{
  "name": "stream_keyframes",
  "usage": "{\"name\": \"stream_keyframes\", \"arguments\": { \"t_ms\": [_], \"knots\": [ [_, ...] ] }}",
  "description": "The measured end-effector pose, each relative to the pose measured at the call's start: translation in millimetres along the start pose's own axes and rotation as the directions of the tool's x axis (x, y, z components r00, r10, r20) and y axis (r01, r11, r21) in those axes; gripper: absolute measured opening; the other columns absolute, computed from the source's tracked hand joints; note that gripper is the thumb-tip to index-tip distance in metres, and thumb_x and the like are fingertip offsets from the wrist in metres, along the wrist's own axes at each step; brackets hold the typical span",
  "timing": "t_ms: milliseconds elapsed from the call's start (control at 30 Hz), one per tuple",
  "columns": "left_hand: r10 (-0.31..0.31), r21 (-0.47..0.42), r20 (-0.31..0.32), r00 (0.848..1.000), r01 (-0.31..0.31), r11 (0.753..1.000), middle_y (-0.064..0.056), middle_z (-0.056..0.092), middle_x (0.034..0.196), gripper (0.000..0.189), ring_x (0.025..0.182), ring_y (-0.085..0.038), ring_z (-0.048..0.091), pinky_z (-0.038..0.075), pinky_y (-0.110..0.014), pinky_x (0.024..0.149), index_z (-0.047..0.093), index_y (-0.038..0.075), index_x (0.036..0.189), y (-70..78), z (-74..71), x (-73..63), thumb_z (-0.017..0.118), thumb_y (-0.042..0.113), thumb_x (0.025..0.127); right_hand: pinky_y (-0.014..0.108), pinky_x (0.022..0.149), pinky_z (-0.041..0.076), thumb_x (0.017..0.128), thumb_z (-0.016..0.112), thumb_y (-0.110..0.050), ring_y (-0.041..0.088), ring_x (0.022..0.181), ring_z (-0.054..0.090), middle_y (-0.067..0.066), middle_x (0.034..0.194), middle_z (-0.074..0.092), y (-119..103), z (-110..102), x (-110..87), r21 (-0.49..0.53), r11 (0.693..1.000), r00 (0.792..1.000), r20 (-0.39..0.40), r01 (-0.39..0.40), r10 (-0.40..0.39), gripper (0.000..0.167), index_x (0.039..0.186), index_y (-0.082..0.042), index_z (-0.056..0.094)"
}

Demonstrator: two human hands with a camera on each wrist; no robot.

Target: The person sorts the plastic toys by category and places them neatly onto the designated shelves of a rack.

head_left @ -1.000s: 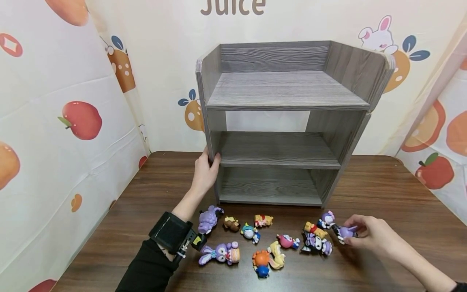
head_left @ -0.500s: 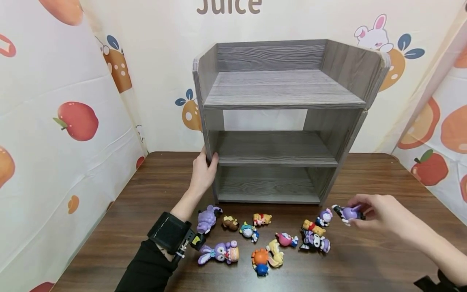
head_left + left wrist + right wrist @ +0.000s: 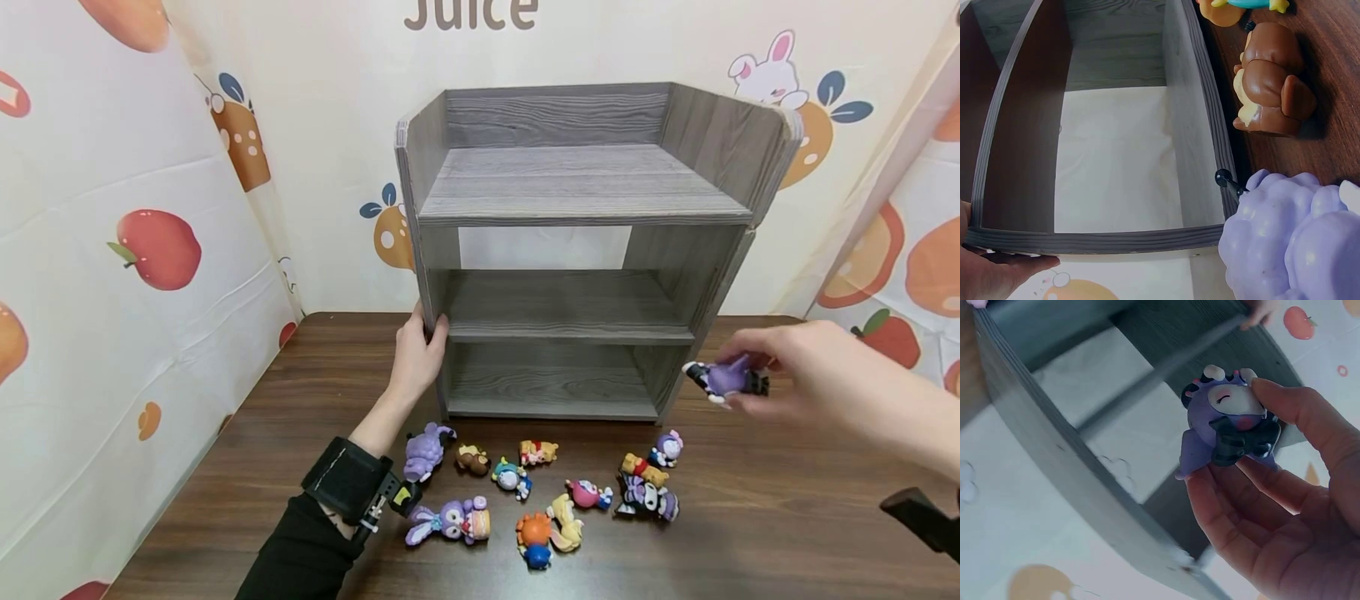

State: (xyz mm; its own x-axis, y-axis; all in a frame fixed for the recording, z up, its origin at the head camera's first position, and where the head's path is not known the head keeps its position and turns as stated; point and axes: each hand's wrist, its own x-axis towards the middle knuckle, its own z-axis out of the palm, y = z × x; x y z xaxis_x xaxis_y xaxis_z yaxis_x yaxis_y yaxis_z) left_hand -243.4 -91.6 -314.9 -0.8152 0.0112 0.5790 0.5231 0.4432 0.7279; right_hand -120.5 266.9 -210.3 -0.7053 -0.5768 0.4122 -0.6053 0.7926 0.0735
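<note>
My right hand pinches a small purple and black toy figurine between thumb and fingers, raised beside the shelf's right side. In the right wrist view the figurine shows a white face patch and a dark bow. My left hand grips the left side panel of a grey wood-grain shelf unit, thumb at its front edge. Part of that hand also appears at the panel in the left wrist view. A purple figurine and a brown one lie near the left forearm.
Several more figurines lie in front of the shelf, among them a purple rabbit, an orange-and-blue one, a yellow one and a black-and-purple one. The brown table meets printed cloth walls.
My right hand has lifted the purple and black figurine off the table, moving up and away toward the shelf's right side. The left hand keeps its grip on the shelf.
</note>
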Motion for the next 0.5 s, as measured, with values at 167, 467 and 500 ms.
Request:
{"name": "stream_keyframes", "arguments": {
  "t_ms": [167,467,500],
  "knots": [
    [0.004,0.006,-0.001,1.0,-0.004,1.0,-0.006,0.04,0.059,0.02,0.048,-0.015,0.037,0.033,-0.031,0.047,0.05,-0.005,0.103,-0.2,0.1,0.1,0.043,0.008,0.089,0.019,0.049,0.038,0.049,0.078,-0.016,-0.006,0.056,0.043,-0.024,0.065,0.047,6,-18,17.8,-0.093,0.994,0.998,-0.033,0.055,-0.058,0.036,0.077,-0.027,0.059],
    [0.001,0.008,-0.007,1.0,-0.001,1.0,-0.006,0.041,0.06,0.021,0.05,-0.017,0.039,0.034,-0.031,0.049,0.05,-0.005,0.104,-0.8,0.6,0.2,0.044,0.007,0.089,0.024,0.048,0.037,0.052,0.082,-0.031,0.001,0.056,0.05,-0.02,0.062,0.053,32,-49,52.6,-0.202,0.979,1.0,0.026,-0.01,0.016,0.034,0.078,-0.03,0.059],
    [-0.001,0.009,-0.008,1.0,0.001,1.0,-0.007,0.042,0.06,0.02,0.05,-0.017,0.039,0.035,-0.031,0.049,0.05,-0.005,0.104,-0.8,0.7,0.1,0.044,0.007,0.089,0.024,0.047,0.037,0.053,0.082,-0.034,0.002,0.055,0.05,-0.019,0.062,0.054,35,-52,56.8,-0.212,0.977,0.999,0.038,-0.025,0.034,0.034,0.078,-0.029,0.059]
  ]
}}
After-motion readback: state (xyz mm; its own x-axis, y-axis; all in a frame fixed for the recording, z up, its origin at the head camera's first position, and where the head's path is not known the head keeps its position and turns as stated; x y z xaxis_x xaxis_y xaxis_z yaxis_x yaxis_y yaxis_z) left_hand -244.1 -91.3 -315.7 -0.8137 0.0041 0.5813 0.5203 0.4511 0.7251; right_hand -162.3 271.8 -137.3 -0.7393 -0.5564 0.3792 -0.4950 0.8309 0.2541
